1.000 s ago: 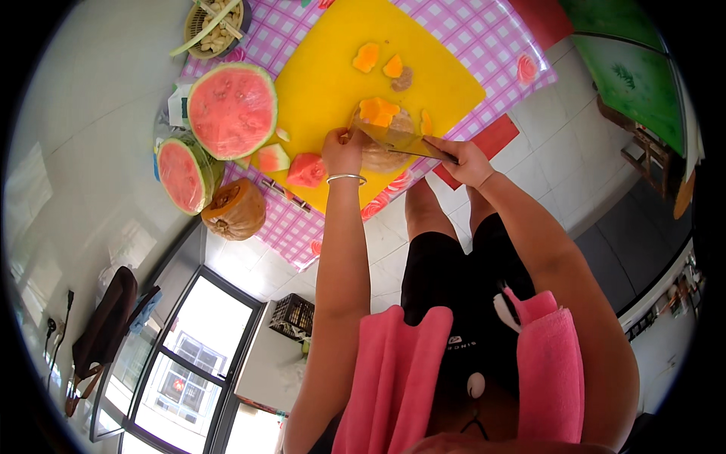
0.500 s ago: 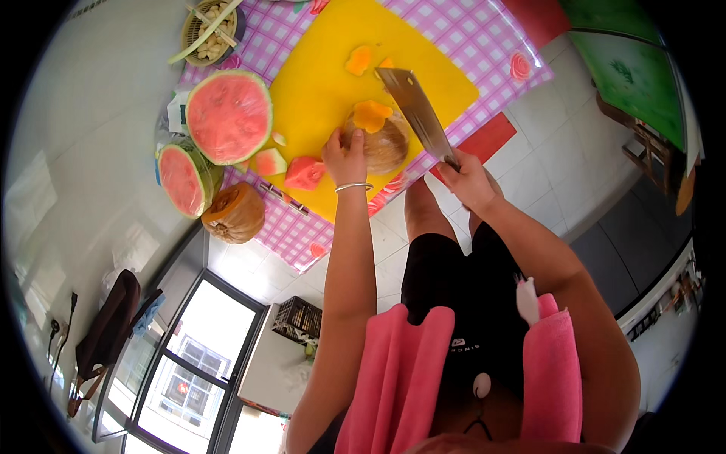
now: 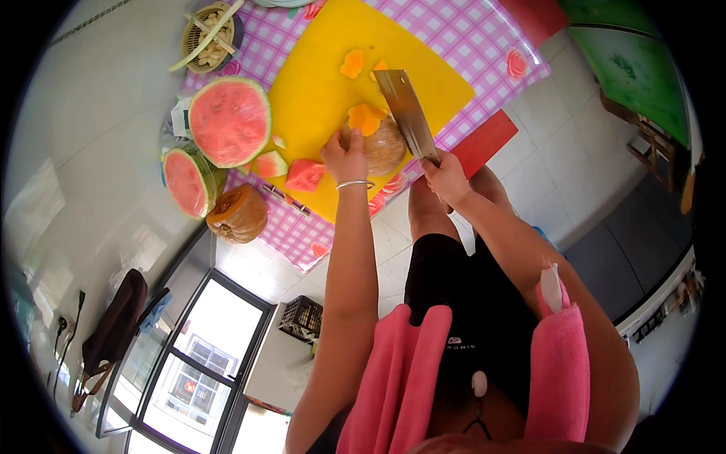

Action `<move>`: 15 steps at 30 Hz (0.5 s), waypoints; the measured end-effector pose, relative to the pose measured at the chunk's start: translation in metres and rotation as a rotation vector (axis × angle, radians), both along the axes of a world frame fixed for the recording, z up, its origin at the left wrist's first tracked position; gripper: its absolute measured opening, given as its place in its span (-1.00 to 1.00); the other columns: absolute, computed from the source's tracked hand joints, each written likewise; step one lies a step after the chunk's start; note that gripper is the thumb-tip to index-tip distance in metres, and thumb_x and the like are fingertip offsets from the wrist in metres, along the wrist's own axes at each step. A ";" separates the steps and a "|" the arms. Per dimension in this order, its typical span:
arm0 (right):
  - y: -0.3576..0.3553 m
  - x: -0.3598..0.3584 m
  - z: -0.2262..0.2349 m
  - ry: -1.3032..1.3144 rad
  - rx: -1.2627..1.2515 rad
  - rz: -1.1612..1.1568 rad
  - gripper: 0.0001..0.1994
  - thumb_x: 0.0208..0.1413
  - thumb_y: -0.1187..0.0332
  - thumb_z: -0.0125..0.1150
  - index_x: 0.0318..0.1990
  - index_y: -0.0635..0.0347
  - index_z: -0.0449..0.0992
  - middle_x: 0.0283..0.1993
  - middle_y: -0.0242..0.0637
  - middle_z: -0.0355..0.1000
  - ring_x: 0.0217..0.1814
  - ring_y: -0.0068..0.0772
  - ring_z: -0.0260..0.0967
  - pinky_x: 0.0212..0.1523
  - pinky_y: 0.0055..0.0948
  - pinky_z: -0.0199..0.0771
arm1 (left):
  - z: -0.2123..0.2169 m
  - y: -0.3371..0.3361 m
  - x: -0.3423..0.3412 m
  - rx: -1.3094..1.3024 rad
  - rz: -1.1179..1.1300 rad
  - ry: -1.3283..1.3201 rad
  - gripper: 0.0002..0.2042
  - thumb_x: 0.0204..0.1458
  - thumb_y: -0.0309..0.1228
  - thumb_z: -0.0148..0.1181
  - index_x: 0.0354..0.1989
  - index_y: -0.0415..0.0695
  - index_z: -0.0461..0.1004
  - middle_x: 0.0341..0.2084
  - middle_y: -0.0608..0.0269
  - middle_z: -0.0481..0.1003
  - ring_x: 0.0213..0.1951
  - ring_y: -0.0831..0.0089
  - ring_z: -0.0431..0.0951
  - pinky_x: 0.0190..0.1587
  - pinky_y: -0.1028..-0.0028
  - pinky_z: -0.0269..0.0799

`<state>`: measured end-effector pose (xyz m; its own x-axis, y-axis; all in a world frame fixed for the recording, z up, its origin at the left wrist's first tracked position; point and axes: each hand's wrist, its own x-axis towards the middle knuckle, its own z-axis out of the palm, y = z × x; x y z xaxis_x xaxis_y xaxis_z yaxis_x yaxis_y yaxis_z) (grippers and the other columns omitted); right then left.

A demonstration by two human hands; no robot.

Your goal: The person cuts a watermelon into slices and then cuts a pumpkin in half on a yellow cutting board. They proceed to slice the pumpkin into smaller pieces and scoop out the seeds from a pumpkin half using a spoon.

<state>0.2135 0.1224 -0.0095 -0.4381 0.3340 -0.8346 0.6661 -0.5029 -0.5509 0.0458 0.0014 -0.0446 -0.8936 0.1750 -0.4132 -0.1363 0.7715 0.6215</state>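
A tan pumpkin piece [image 3: 387,151] rests on the yellow cutting board [image 3: 318,60], with an orange cut patch of flesh on its upper left. My left hand [image 3: 345,155], a silver bangle at its wrist, grips the pumpkin's left side. In my right hand [image 3: 446,180] is the handle of a cleaver [image 3: 406,110]. Its broad blade stands along the pumpkin's right side; whether it touches I cannot tell. Orange pumpkin scraps [image 3: 352,63] lie farther up the board. Close to my left hand are a red watermelon chunk [image 3: 305,175] and a watermelon piece with rind [image 3: 271,164].
Left of the board sit a large watermelon half [image 3: 229,121], a smaller watermelon piece [image 3: 185,181] in clear wrap and another cut pumpkin [image 3: 237,213]. A basket [image 3: 198,59] of pale pieces stands at the far left. The checkered tablecloth [image 3: 484,38] reaches past the board.
My right hand and the cleaver have shifted left, bringing the blade closer to the pumpkin's right side. My left hand stays on the pumpkin.
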 end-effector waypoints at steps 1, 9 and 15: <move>0.003 0.001 -0.002 0.005 -0.010 -0.003 -0.77 0.18 0.42 0.05 -0.06 0.34 0.46 -0.54 -0.32 0.34 -0.51 -0.47 0.28 -0.41 -0.42 0.34 | 0.009 0.004 -0.003 0.081 0.065 -0.059 -0.46 0.02 -0.09 0.27 -0.11 -0.42 0.46 -0.20 -0.10 0.44 -0.14 0.14 0.46 -0.02 0.28 0.38; 0.023 0.009 -0.012 0.113 -0.312 -0.119 -0.91 0.19 0.45 0.06 -0.29 0.30 0.38 -0.65 -0.45 0.18 -0.68 -0.65 0.07 -0.67 -0.53 0.09 | -0.020 -0.015 -0.026 0.123 0.212 -0.233 -0.44 -0.05 0.00 0.33 -0.28 -0.39 0.47 -0.32 0.05 0.51 -0.36 0.35 0.49 -0.18 0.40 0.41; 0.021 0.009 0.004 0.085 0.048 0.112 -0.81 0.15 0.44 0.05 -0.10 0.27 0.42 -0.54 -0.17 0.38 -0.54 -0.30 0.34 -0.47 -0.31 0.34 | 0.048 0.009 -0.005 0.490 0.244 -0.652 -0.53 -0.15 -0.39 0.43 -0.07 -0.32 0.42 -0.21 0.15 0.51 -0.23 0.36 0.53 -0.09 0.42 0.45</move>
<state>0.2221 0.1429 -0.0058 -0.5430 0.3180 -0.7772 0.6664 -0.4001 -0.6292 0.0410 0.0102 0.0029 -0.5390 0.3019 -0.7864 -0.7109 0.3377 0.6169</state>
